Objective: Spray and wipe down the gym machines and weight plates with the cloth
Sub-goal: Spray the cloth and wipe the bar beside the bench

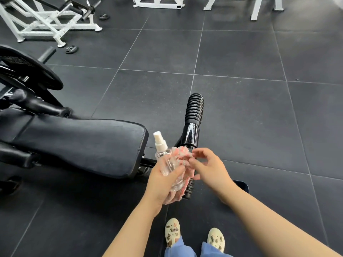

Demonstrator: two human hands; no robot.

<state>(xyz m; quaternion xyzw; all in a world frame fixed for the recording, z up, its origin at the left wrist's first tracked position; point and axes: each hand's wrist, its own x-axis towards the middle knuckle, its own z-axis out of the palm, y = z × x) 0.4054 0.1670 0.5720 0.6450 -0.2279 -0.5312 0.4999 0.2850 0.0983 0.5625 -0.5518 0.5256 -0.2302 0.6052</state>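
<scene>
Two bare hands meet above the dark rubber-tiled gym floor (pixel 232 58), just right of the black padded bench (pixel 81 143) of a black machine, which serves as the landmark. Beyond the bench, at its far left, a large black weight plate (pixel 31 71) hangs on the machine, and farther off stand white steel frames (pixel 46 23) with two small black plates (pixel 71 49) lying flat on the floor beside them. Right of the bench's end a black ribbed foam roller (pixel 194 108) on a glossy black post points away over the floor.

The left hand (pixel 163 180) grasps a clear plastic spray bottle with a white pump top (pixel 163 154), together with a pink and white cloth (pixel 181 158) bunched behind the bottle; the bottle tilts slightly left and looks nearly empty, though its contents are hard to judge. The right hand (pixel 209 167), just right of the cloth, has its grip released, fingers loosely curled with the fingertips at the cloth's edge; whether they pinch it cannot be told. Nearer than the bench, cream clogs (pixel 172 230) and blue trouser legs stand on the floor.
</scene>
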